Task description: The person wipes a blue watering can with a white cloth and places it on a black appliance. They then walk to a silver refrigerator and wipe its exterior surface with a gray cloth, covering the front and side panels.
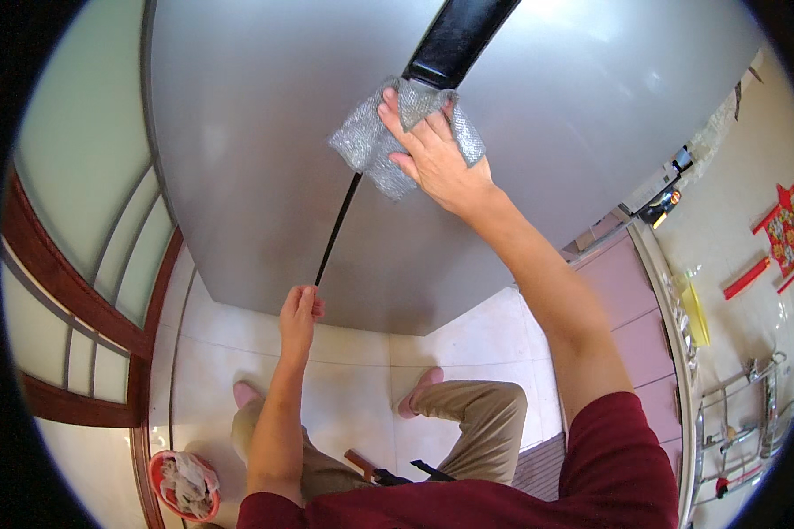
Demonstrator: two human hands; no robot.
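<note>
A large grey metallic double-door front, which looks like a refrigerator (251, 165), stands before me with a dark seam down its middle. My right hand (437, 155) presses a silvery-grey mesh cloth (364, 135) against the doors, just below the black recessed handle strip (463, 40). Part of the cloth is folded over the fingers. Lower down, my left hand (301, 307) has its fingers curled at the bottom end of the visible black seam, near the doors' lower edge; whether it grips the door edge cannot be told.
To the left stand wood-framed frosted glass panels (79, 231) and a red basket (155, 486) holding crumpled plastic. Pink cabinets (625, 291) line the right, with a yellow dish (695, 311) and a metal rack (734, 436) beyond. A red decoration (784, 231) hangs on the wall.
</note>
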